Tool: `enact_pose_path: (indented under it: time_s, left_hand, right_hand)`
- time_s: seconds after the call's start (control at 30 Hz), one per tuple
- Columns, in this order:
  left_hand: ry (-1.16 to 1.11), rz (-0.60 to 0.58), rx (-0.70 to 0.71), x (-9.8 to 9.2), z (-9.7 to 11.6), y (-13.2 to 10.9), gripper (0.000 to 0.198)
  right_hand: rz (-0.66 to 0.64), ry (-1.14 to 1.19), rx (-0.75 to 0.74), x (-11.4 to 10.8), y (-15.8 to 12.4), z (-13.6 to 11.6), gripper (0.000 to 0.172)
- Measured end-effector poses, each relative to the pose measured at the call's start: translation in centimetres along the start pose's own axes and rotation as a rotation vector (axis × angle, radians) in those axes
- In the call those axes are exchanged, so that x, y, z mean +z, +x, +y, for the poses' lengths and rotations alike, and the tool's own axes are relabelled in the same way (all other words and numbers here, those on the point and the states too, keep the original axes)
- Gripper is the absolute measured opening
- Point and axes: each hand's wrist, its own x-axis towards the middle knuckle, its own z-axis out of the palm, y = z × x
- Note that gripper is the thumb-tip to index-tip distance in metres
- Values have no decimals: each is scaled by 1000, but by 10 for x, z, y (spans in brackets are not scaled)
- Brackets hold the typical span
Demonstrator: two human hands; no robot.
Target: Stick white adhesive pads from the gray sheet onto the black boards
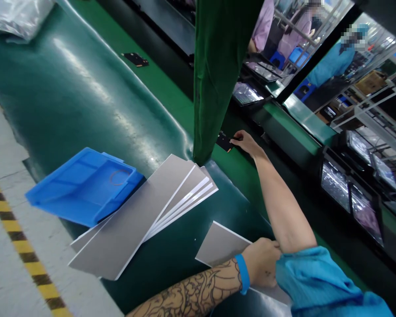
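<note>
At far left, yellow-and-black tape [20, 246] along the floor [6, 136], probably marking off a walkway. Above it, a clear bag [23, 17], lying on the far end of the green surface [86, 114]. Next, a blue bin [82, 198], just beside a stack of grey boards [132, 224], perhaps for easy reach. Fanned rather than squared up, likely from being set down loosely. Farther up, flat on a bright green strip [171, 94], one black card [137, 59], well apart from the rest. Then a tall green post [224, 66], and beyond it on the same strip, a second black card [224, 141]. Pinched at one edge in the closed grip of the right hand [246, 143], probably to spare the face. Below, under the left hand [262, 262], a single grey board [221, 244], apparently being steadied; with fingertips hidden behind the right arm [284, 207], impossible to tell whether gripped or merely pressed. Farther right, dark-framed panels [350, 189].

As for materials: crinkled plastic in the bag, smooth moulded walls on the bin, matt faces and white edges on the thin, oblong boards, glossy rubbery sheeting on the surface, wrinkled silvery film over the panels.
</note>
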Motion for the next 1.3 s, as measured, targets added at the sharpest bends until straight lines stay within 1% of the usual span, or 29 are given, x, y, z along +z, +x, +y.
enact_pose_path:
  time_s: [0.07,0.13,0.17,0.23,0.3,0.33,0.37,0.4,0.43,0.47,0.5,0.53,0.57,0.63,0.7,0.8,0.9,1.1,1.3]
  left_hand:
    - [53,-37,5,-3,1,-2,21]
    - [94,-56,12,-7,2,-4,24]
    - [106,-58,12,-10,2,-5,25]
    - [116,-61,0,-16,2,-7,26]
    - [115,-68,-24,-26,-1,-8,26]
    - [111,-70,-39,-32,-3,-9,26]
    - [104,-70,-58,-39,-6,-10,26]
    - [92,-66,-77,-46,-9,-11,27]
    - [80,-56,-97,-52,-13,-13,27]
    - [61,-40,-116,-58,-17,-14,30]
    - [39,-22,-131,-63,-20,-16,32]
    - [22,-5,-148,-67,-23,-18,33]
    - [8,9,-164,-69,-25,-20,33]
    - [-4,46,-186,-71,-27,-23,34]
    - [1,61,-192,-70,-25,-24,34]
    - [29,57,-189,-69,-19,-26,35]
    - [58,43,-177,-69,-16,-27,35]
    - [69,48,-177,-71,-18,-28,35]
    - [70,45,-161,-71,-19,-28,35]
  right_hand:
    - [46,105,11,-13,-11,4,28]
    - [112,190,31,-37,-34,12,30]
    - [146,220,41,-52,-51,18,33]
    - [220,263,53,-84,-100,34,37]
    - [325,299,51,-107,-167,57,40]
    - [412,354,29,-111,-205,69,41]
    - [502,397,13,-111,-245,81,40]
    - [590,425,3,-104,-284,93,37]
    - [662,442,4,-93,-322,102,34]
    - [704,456,6,-78,-356,109,32]
    - [710,457,16,-61,-385,112,29]
    - [726,452,26,-44,-408,113,27]
    - [757,444,32,-29,-425,111,25]
    - [816,404,24,-8,-442,103,22]
    - [806,337,-19,-1,-443,94,19]
    - [712,246,-114,-4,-438,84,14]
    - [681,198,-157,-8,-436,80,11]
    - [642,161,-131,-6,-438,80,12]
    - [657,143,-93,-6,-438,80,12]
